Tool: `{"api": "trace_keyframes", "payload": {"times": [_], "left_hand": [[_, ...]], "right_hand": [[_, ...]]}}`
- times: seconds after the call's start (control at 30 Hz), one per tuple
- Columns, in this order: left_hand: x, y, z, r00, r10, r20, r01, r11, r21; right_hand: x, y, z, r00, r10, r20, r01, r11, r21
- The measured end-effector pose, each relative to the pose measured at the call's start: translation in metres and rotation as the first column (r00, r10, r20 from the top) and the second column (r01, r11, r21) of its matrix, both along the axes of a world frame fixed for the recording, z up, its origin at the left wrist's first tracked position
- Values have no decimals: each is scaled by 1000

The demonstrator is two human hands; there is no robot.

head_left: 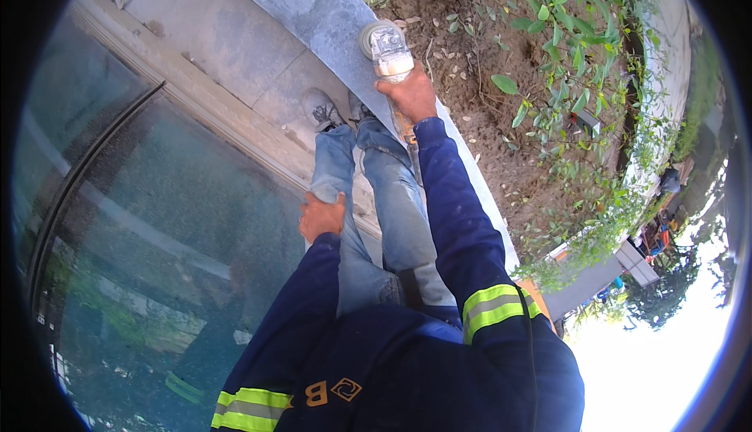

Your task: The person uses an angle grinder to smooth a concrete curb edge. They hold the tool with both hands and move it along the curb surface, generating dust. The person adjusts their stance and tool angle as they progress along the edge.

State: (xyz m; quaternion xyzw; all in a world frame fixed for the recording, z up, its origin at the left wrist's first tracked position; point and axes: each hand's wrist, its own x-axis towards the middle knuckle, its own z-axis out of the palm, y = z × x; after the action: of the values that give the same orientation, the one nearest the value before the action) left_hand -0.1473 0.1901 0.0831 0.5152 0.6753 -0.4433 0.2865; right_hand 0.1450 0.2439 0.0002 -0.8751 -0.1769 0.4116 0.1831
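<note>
My right hand [411, 97] is wrapped round the body of a dusty, white-coated angle grinder [392, 54]. The grinder's round disc end [368, 40] lies against the smooth grey top of a low curved wall [325, 21]. How the disc meets the surface is partly hidden by the tool. My left hand [321, 217] rests on my left knee, over the faded blue jeans [335, 158], with the thumb apart from the fingers; it holds no tool.
Left of me stands a large dark glass pane [180, 213] in a frame, beside a dusty ledge [251, 48]. Past the wall lies a soil bed [470, 95] with leafy plants [580, 64]. A pale curved kerb [666, 64] edges it on the far right.
</note>
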Motion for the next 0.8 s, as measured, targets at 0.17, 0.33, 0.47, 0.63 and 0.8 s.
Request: {"api": "trace_keyframes", "payload": {"times": [0.17,0.33,0.47,0.63,0.8], "left_hand": [[-1,-3,0,1000,-3,13,3,1000,6],[-1,-1,-1,1000,-10,-9,10,1000,7],[-1,0,-1,1000,4,-16,-4,1000,-7],[1,1,2,1000,11,-18,-11,1000,-13],[1,-1,0,1000,0,1,0,1000,13]], "right_hand": [[10,24,-10,1000,19,-4,-19,998,56],[-8,34,2,990,143,-10,-143,989,-45],[-8,7,2,998,59,-9,-59,998,-23],[11,18,-6,999,-13,-31,14,999,48],[-1,39,-1,993,115,-13,-115,993,-9]]}}
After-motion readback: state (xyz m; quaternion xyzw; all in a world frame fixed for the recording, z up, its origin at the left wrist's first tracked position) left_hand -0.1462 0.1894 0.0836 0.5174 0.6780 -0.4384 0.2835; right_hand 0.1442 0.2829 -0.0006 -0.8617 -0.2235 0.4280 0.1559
